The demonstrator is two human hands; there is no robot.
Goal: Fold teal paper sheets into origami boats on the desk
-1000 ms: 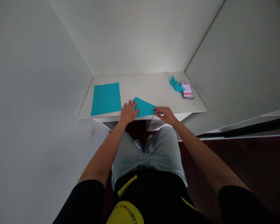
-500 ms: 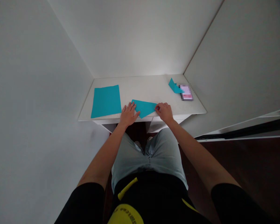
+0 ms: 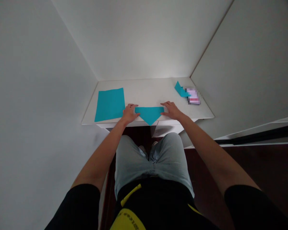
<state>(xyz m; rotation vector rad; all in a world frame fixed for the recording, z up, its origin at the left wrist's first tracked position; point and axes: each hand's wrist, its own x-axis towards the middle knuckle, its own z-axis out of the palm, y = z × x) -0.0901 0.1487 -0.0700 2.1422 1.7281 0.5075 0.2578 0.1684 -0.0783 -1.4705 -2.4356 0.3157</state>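
Observation:
A teal paper folded into a triangle [image 3: 149, 114] lies at the front edge of the small white table [image 3: 156, 92], its tip pointing toward me. My left hand [image 3: 129, 112] pinches the triangle's left corner with curled fingers. My right hand [image 3: 171, 110] rests on the right corner, fingers bent over the paper's edge. Both hands sit flat on the tabletop at the two ends of the fold.
A flat teal sheet [image 3: 109, 103] lies at the table's left. A small folded teal piece [image 3: 180, 89] and a blurred pinkish object [image 3: 193, 96] sit at the back right. White walls close in on three sides; dark floor is below.
The folded triangle has been turned so its long edge runs left to right and its tip points at me. Both hands moved apart to its two corners.

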